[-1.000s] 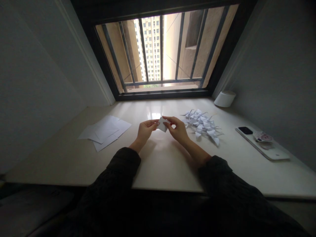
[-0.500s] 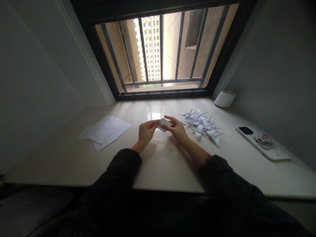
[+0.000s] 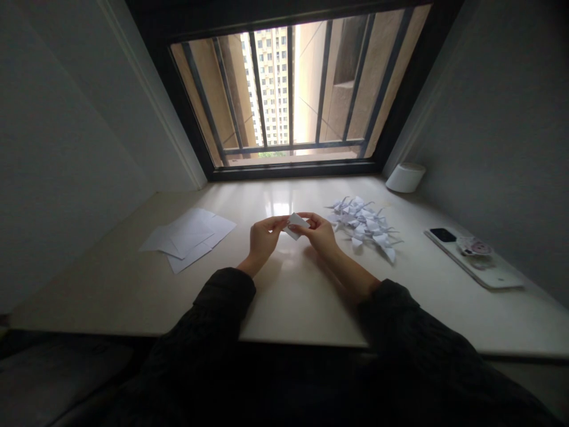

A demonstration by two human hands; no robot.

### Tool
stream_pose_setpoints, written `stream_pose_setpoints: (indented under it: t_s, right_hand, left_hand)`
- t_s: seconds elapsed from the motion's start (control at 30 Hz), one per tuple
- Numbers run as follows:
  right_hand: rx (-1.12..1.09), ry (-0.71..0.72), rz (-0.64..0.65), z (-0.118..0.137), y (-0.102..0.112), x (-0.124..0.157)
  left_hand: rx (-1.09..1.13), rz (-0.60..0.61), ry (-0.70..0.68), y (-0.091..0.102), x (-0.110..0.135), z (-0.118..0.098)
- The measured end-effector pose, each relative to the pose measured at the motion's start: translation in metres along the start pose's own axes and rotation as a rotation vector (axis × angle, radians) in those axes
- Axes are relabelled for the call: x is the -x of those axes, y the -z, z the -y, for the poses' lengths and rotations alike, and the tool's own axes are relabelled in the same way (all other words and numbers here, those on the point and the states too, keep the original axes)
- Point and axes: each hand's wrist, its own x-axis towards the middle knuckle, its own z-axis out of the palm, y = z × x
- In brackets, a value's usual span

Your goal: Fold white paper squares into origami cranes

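Left of the paper cranes (image 3: 367, 222), the left hand (image 3: 264, 238) and right hand (image 3: 322, 235) both pinch a folded paper (image 3: 297, 219); farther left lie white sheets (image 3: 191, 233).

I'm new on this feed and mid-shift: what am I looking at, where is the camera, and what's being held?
No machine here: these are a person's own bare hands, left hand and right hand, coming out of dark sleeves. Every picture comes from one camera worn on the head, looking forward and down. The fingers of both hands hold a small folded paper. On the pale surface, loose sheets lie to the left; to the right are a pile of folded paper shapes and, further right, a phone. Ahead is a barred window.
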Motion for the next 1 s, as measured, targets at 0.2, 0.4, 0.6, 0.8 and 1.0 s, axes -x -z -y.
stream_pose_setpoints:
  t_s: [0.2, 0.4, 0.6, 0.8, 1.0]
  right_hand:
    - [0.029, -0.022, 0.077, 0.003, 0.006, -0.003]
    - [0.069, 0.038, 0.117, 0.004, 0.008, -0.005]
    - [0.158, 0.105, 0.038, -0.008, 0.008, -0.006]
    - [0.215, 0.130, 0.031, -0.006, 0.012, -0.007]
    - [0.355, 0.225, 0.030, 0.000, 0.012, -0.004]
  left_hand:
    - [-0.027, -0.032, -0.009, 0.006, -0.004, 0.001]
    - [-0.034, -0.058, 0.007, 0.008, -0.007, 0.003]
    - [0.079, -0.026, 0.106, 0.001, -0.005, 0.005]
    - [0.196, 0.106, 0.197, 0.000, -0.005, 0.002]
    - [0.035, 0.160, 0.223, 0.002, -0.003, 0.005]
